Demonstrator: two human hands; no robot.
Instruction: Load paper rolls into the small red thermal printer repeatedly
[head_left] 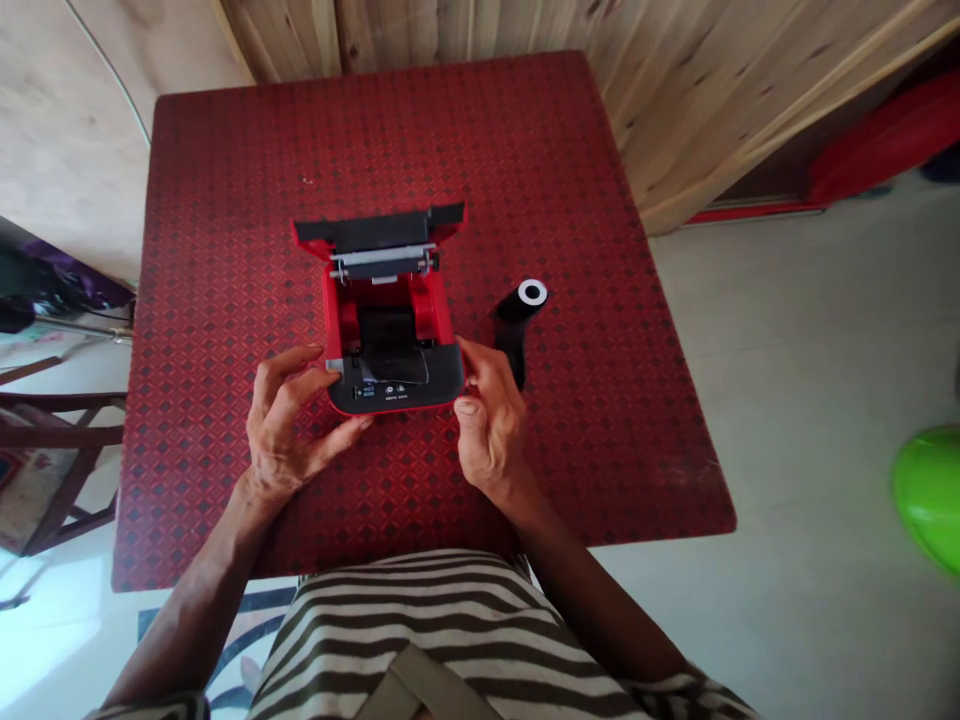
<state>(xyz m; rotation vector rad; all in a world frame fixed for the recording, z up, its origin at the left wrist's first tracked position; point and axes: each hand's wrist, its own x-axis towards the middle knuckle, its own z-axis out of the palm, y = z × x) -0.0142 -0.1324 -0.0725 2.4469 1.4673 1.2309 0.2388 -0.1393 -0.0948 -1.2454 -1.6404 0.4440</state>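
Note:
A small red and black receipt printer [396,384] sits on the table with its lid [379,232] raised at the back. Its red-walled compartment lies open, with something black inside. A shiny, clear film-like piece lies across the front panel beside the buttons. My left hand [289,420] grips the printer's front left corner, fingers on the side and thumb at the front edge. On the opposite corner, my right hand [491,415] holds on with the thumb in front; some fingertips are hidden. Just beyond that hand lies a black roll [523,298] with a white ring-shaped end.
The table [600,440] wears a red patterned cover and meets a wooden panel wall [517,25] at the back. A dark wooden chair [64,435] stands to the left. On the right, a green rounded object [930,495] rests on the pale floor.

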